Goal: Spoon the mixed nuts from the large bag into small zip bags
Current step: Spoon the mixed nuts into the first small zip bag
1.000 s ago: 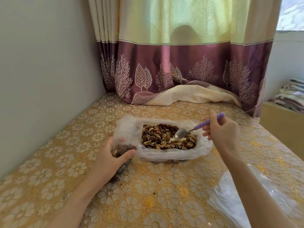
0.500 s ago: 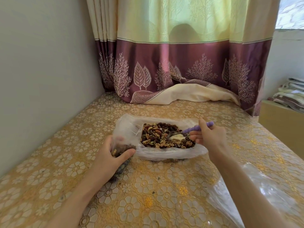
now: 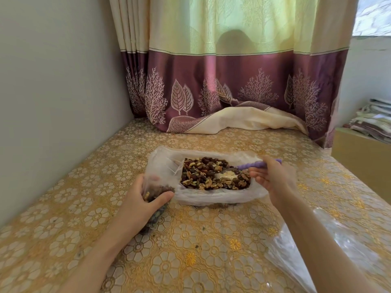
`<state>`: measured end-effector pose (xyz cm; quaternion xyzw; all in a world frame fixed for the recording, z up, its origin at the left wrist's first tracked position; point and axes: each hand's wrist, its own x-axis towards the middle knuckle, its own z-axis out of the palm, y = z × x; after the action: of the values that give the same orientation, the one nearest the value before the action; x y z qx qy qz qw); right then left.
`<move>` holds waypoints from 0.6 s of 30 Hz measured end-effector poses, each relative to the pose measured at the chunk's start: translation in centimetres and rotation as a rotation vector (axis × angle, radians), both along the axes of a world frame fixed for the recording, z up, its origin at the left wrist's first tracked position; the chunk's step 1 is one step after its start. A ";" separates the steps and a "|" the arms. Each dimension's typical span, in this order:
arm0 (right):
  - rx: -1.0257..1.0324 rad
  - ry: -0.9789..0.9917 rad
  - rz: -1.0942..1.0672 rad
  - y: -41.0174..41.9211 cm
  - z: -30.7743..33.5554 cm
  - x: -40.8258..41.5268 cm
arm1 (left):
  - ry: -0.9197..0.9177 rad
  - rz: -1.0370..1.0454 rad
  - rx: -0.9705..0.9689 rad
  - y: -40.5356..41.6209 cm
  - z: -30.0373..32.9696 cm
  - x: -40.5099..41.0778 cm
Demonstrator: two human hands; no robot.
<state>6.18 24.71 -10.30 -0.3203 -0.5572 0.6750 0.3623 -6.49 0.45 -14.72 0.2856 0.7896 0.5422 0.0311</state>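
A large clear bag (image 3: pixel 220 197) lies open on the table, full of mixed nuts (image 3: pixel 203 174). My right hand (image 3: pixel 273 180) grips the purple handle of a spoon (image 3: pixel 254 166) whose bowl is dug into the nuts at the bag's right side. My left hand (image 3: pixel 137 197) holds a small zip bag (image 3: pixel 156 192) upright against the large bag's left edge. The small bag is partly filled with nuts, and its lower part is hidden behind my hand.
A gold floral cloth (image 3: pixel 190 250) covers the table. A grey wall (image 3: pixel 53 102) runs along the left and a purple curtain (image 3: pixel 232 92) hangs at the back. Clear plastic bags (image 3: pixel 317 250) lie at the front right. Folded cloth (image 3: pixel 372 121) sits on a box at the far right.
My right hand has come in toward the large bag and lowered, pushing the spoon's bowl down into the nuts. My left hand and the small bag have stayed in place.
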 end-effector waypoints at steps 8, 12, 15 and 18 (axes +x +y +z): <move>0.014 0.071 -0.031 -0.1 1.3 0.4 | 0.014 0.009 -0.026 0.0 0.1 0.0; 0.045 0.137 0.001 -1.1 2.5 0.5 | 0.034 0.013 -0.051 0.0 0.0 0.0; 0.081 0.202 0.084 -2.3 3.7 0.6 | 0.032 0.008 -0.060 0.0 0.0 0.0; 0.095 0.257 0.151 -3.8 4.8 0.7 | 0.029 0.004 -0.064 -0.1 0.0 0.0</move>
<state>6.86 20.90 -5.53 -0.1709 -0.5600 0.7088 0.3936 -6.47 0.38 -14.76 0.2906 0.8075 0.5125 0.0278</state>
